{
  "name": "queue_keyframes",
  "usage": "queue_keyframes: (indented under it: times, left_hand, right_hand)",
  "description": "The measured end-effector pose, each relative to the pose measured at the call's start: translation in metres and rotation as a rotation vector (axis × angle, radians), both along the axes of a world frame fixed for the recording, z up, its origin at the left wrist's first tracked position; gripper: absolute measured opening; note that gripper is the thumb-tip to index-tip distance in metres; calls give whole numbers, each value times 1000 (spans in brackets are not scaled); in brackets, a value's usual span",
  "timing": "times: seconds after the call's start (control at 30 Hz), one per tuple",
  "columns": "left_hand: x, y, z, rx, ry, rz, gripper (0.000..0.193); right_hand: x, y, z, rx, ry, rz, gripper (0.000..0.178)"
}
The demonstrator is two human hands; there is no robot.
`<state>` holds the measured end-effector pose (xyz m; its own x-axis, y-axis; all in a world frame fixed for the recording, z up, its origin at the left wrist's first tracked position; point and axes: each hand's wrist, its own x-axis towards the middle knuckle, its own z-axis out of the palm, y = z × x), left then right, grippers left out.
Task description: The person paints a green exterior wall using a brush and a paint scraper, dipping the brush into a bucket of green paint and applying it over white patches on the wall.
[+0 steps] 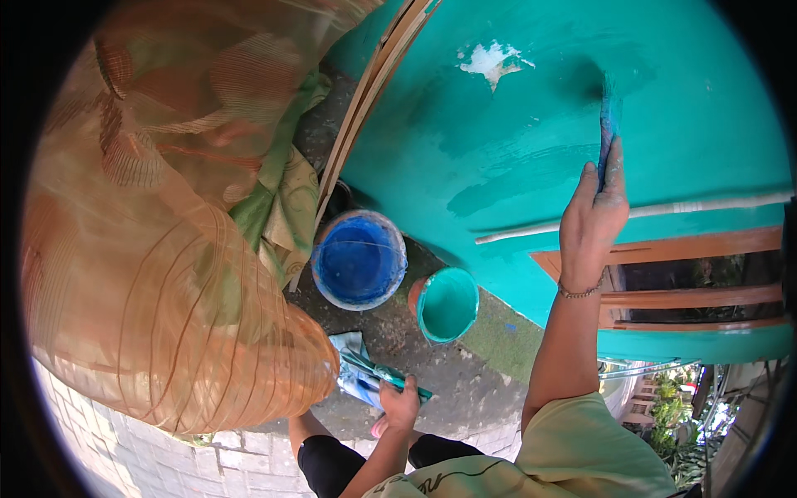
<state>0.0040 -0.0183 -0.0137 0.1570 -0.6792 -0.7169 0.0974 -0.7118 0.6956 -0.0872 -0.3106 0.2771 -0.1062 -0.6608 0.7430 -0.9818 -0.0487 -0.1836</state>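
Observation:
My right hand (594, 220) is raised to the turquoise wall (531, 124), fingers closed round a paintbrush (609, 124) with a blue-stained handle. The brush points upward, its green-wet bristles at the wall beside a darker, wet-looking patch. Low in front of my body, my left hand (401, 405) is closed on a slim green-stained tool (386, 371); its exact kind is unclear. Next to that tool hangs a pale blue and white cloth or sheet (353, 365). Turquoise paint fills a small bucket (448, 304) on the ground, right of a larger blue-stained bucket (359, 261).
A sheer orange curtain (166, 274) bulges across the left side, close to my left arm. Beyond it stands a wooden door frame (365, 108). A white pipe (639, 214) and a brown wooden window frame (689, 299) are on the wall at right. Bare plaster (494, 62) shows high up.

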Motion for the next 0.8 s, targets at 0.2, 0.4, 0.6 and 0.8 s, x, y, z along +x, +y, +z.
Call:
queue_keyframes:
  times: [0.2, 0.4, 0.6, 0.8]
  left_hand:
    - [-10, 2, -1, -26, 112, 41, 33]
    - [1, 1, -2, -17, 47, 20, 32]
    - [-9, 0, 4, -10, 84, -9, 33]
    - [0, -5, 1, -22, 51, 25, 32]
  right_hand:
    - [4, -7, -90, 494, 27, -367, 51]
    - [7, 12, -79, 247, -3, -7, 54]
    - [8, -18, -75, 195, 97, -115, 56]
    - [44, -10, -74, 156, -46, 122, 53]
